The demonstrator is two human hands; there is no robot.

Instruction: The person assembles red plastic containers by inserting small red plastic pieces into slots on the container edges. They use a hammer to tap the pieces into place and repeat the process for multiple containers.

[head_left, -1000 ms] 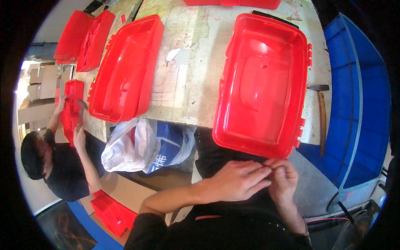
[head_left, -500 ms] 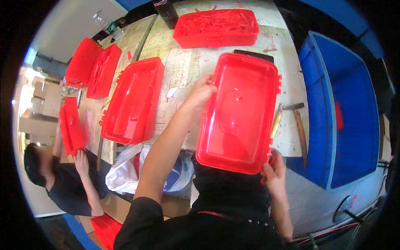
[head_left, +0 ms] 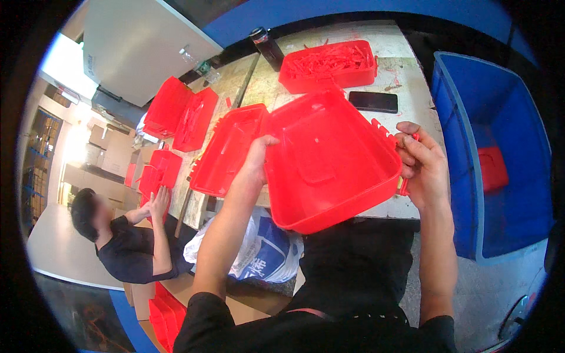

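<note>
We held the red tray [head_left: 329,170] tilted above the near edge of the table [head_left: 406,203], its nearest corner reaching out past that edge. Its left side overlapped a second red tray [head_left: 226,156] in our view, and its far corner came up to the red box [head_left: 329,81] of strips; whether either touched, we could not tell. A bare strip of tabletop ran along the right, past the black phone [head_left: 374,102], with the blue bin [head_left: 456,112] standing beyond that side. Our left hand [head_left: 256,156] was closed over the tray's left rim, thumb inside, its fingers hidden underneath. Our right hand [head_left: 424,159] was half curled around a small red piece [head_left: 415,136] beside the tray's toothed right edge; its palm was turned from sight, and we could not make out whether it pressed the tray. The tray looked glossy and deep-walled, with a faint raised outline on its floor and nothing inside.
</note>
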